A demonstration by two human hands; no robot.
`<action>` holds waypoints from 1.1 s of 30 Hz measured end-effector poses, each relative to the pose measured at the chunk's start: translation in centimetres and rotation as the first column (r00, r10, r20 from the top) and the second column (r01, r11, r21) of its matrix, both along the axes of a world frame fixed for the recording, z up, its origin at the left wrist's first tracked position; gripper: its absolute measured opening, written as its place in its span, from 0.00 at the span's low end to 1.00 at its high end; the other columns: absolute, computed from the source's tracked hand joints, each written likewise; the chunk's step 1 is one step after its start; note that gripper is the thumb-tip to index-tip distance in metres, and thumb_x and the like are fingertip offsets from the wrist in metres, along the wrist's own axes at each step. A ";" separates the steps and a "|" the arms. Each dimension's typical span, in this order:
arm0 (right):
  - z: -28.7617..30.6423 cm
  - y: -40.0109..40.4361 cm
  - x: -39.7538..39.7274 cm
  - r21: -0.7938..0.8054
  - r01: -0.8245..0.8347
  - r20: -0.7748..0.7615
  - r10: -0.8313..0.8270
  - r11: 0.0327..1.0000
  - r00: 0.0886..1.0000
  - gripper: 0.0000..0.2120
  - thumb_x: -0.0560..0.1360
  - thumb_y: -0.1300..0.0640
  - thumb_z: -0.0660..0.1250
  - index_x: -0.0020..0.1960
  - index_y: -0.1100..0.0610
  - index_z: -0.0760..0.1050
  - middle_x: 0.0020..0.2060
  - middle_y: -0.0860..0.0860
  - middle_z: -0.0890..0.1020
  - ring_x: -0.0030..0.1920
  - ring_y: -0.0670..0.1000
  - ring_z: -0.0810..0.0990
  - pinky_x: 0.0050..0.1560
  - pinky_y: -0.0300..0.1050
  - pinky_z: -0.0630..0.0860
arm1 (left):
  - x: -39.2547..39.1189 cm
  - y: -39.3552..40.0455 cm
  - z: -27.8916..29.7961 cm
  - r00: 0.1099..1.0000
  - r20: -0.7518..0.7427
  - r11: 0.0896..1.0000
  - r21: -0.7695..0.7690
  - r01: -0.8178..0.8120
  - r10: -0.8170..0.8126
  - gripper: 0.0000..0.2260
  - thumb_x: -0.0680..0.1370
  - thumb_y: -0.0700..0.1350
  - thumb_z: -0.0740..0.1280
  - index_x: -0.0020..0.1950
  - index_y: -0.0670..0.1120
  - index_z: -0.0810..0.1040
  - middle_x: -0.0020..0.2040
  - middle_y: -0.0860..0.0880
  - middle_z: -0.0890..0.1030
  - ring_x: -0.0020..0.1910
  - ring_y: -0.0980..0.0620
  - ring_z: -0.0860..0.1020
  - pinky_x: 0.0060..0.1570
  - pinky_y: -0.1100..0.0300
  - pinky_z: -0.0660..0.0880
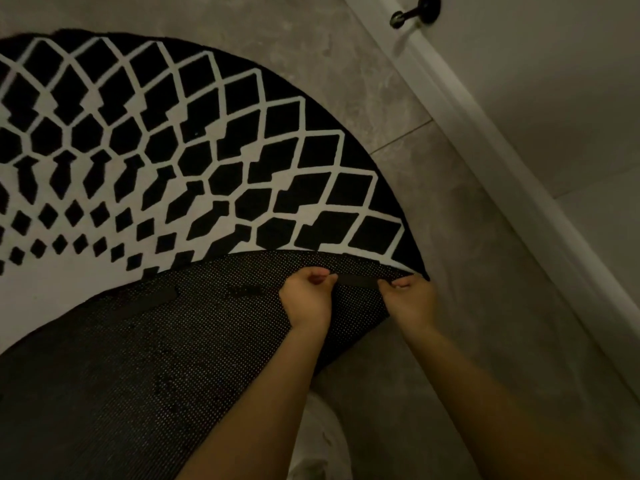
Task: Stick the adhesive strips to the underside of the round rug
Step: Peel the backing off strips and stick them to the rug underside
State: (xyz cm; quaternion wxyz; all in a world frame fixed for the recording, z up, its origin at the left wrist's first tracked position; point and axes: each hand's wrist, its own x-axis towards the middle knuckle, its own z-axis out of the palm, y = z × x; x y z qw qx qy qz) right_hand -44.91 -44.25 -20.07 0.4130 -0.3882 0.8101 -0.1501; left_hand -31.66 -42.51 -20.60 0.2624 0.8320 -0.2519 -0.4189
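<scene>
One rug [166, 161] lies on the floor [433, 220], its near edge folded over so the dotted underside faces up. Three strips show on that underside, though the dim light may hide more: two [152, 296] [244, 291] left of the hands, one [358, 281] stretched between them by the fold. The left hand [306, 297] and right hand [408, 299] each pinch an end with curled fingers. Risks: uneven lowering would likely wrinkle it; the fold may flop back.

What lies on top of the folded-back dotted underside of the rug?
On the dotted underside, two dark strips lie flat; a third strip is pinched between left hand and right hand. Its ends are covered.
</scene>
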 end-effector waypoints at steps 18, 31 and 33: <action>-0.7 -1.4 1.8 0.058 -0.308 -0.143 0.313 0.950 0.939 0.20 0.68 0.44 0.73 0.31 0.54 0.66 0.27 0.48 0.72 0.28 0.46 0.71 0.27 0.39 0.65 | 0.6 -0.1 -0.3 0.993 0.098 0.998 0.000 0.070 -0.070 0.14 0.70 0.47 0.75 0.49 0.45 0.74 0.40 0.51 0.77 0.39 0.53 0.77 0.40 0.61 0.75; -0.4 -2.9 -1.9 0.160 -0.235 -0.063 0.247 0.959 0.967 0.18 0.68 0.51 0.75 0.35 0.57 0.67 0.31 0.49 0.71 0.31 0.46 0.69 0.29 0.38 0.64 | 1.1 -0.6 0.0 0.995 0.065 0.996 0.061 0.071 -0.075 0.16 0.70 0.46 0.75 0.52 0.44 0.75 0.40 0.52 0.76 0.41 0.54 0.77 0.40 0.62 0.72; -0.7 -2.6 -3.2 0.097 -0.183 -0.071 0.190 0.978 0.979 0.20 0.69 0.54 0.75 0.31 0.56 0.64 0.28 0.50 0.69 0.30 0.47 0.68 0.31 0.41 0.67 | 1.0 -0.8 0.2 0.997 0.041 0.996 0.071 0.055 -0.058 0.15 0.70 0.45 0.75 0.52 0.44 0.75 0.38 0.53 0.75 0.38 0.55 0.75 0.38 0.63 0.71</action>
